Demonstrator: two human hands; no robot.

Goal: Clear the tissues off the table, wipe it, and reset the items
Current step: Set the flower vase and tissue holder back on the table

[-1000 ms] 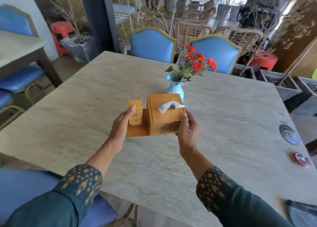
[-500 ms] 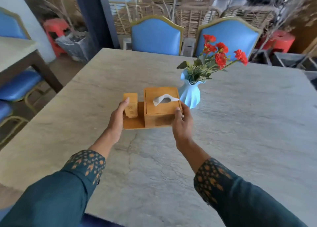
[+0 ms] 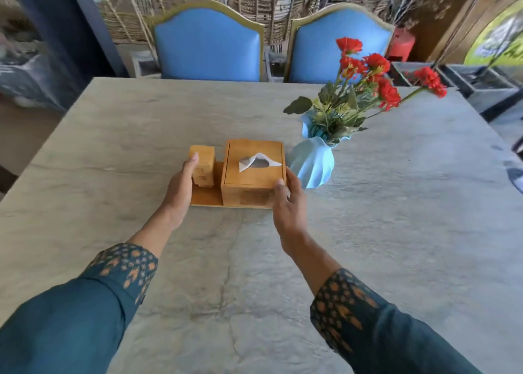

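We see the wooden tissue-box holder with its flat base tray [image 3: 249, 175] sitting on the pale grey stone worktop [image 3: 382, 218], just beside a ribbed light-blue vase of red flowers [image 3: 312, 164]. Our left hand [image 3: 181, 187] grips its left end, our right hand [image 3: 287, 201] its right corner, fingers curled round the wood

— Moved? Holder [image 3: 249, 175] w/ tissue [image 3: 259, 161] carried fwd, away from near edge, toward mid-table [image 3: 396, 232].
— Down yet? Looks set on the top now; a sec ago held up off it.
— Vase [image 3: 312, 164]? Was behind holder, now just beside its right side, near right hand [image 3: 288, 204].
— Hands? Arms stretched further out. Left hand [image 3: 181, 187] thumb now against the small block, same side grip otherwise.
— View? Leaned in; far chairs closer.
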